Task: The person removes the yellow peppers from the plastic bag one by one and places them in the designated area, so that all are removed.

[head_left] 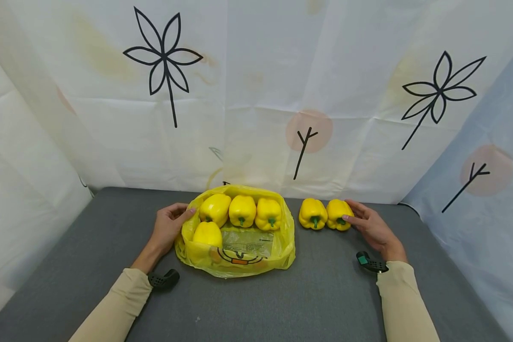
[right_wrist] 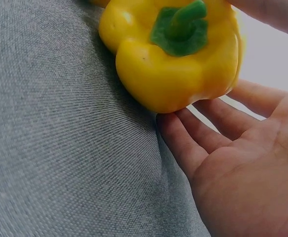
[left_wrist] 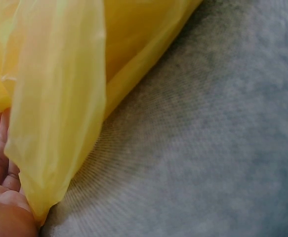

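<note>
An open yellow plastic bag [head_left: 235,267] with its rim rolled out stands on the table and holds several yellow bell peppers [head_left: 242,211]. At the bag's left side, my left hand [head_left: 167,227] pinches the rim between thumb and fingers; the left wrist view shows a fold of the bag [left_wrist: 60,108] partly hiding those fingers. To the right of the bag, two more yellow peppers sit side by side. My right hand [head_left: 374,230] grips the outer pepper [right_wrist: 178,74], thumb on one side and fingers on the other. Its green stem faces me, and it rests on the table.
The grey cloth-covered table [head_left: 256,308] runs to a white printed curtain [head_left: 256,95] close behind the bag and peppers. The inner loose pepper [head_left: 313,213] lies against or very near the gripped one. Further curtains hang at the left and right.
</note>
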`<state>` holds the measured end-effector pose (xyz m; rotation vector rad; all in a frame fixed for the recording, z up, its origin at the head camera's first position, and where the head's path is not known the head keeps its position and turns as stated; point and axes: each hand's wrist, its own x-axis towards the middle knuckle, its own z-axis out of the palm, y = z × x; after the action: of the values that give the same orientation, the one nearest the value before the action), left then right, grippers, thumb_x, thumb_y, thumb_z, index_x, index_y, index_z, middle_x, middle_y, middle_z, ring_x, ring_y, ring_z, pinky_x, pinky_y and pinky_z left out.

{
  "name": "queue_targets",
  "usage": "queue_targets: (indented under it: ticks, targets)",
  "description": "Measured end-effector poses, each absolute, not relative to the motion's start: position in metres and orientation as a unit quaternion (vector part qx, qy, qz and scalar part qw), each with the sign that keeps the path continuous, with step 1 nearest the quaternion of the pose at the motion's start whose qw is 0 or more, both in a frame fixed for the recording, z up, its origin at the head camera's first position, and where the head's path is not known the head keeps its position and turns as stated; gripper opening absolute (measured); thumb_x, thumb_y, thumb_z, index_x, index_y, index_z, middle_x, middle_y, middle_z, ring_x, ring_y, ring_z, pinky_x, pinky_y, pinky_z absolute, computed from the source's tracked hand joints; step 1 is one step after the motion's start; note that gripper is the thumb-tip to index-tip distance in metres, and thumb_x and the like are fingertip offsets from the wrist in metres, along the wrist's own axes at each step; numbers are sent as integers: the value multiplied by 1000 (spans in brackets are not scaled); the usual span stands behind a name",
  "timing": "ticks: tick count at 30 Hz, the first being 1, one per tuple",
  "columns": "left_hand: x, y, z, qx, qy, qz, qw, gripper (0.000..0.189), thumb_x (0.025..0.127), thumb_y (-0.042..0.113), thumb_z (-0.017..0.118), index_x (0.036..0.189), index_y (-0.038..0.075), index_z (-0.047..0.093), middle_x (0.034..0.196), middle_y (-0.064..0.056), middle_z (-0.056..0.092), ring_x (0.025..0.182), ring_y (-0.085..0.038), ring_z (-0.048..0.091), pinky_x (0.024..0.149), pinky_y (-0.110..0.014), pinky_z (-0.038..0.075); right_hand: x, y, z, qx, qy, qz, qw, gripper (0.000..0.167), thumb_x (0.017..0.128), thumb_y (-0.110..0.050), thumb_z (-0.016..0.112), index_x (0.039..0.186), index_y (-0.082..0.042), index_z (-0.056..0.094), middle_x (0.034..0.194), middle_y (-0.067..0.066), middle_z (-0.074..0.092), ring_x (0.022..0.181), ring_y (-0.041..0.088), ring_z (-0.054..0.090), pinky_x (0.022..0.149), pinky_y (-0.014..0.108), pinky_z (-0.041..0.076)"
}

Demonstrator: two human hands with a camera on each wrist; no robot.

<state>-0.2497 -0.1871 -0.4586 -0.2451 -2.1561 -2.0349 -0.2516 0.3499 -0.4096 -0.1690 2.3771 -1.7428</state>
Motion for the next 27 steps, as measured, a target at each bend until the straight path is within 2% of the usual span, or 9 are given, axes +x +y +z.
queue_targets:
  ticks: [20, 27]
  targets:
    - [-249, -187, -458, -82, -727, -677, 86, 38, 101, 21, 67, 119, -12, 64, 97, 4, 69, 85, -11, 67, 72, -23, 59, -254, 345, -411, -42, 800, -592, 90, 84, 105, -25, 61, 162, 1, 5, 167, 23, 1, 153, 41, 2, 120, 62, 10]
    - [-249, -187, -457, -79, -726, -678, 85, 38, 101, 21, 68, 118, -12, 65, 97, 3, 69, 84, -11, 67, 72, -24, 59, -253, 347, -407, -36, 801, -593, 80, 84, 105, -27, 61, 162, 0, 5, 166, 25, 8, 152, 43, 10, 119, 62, 13]
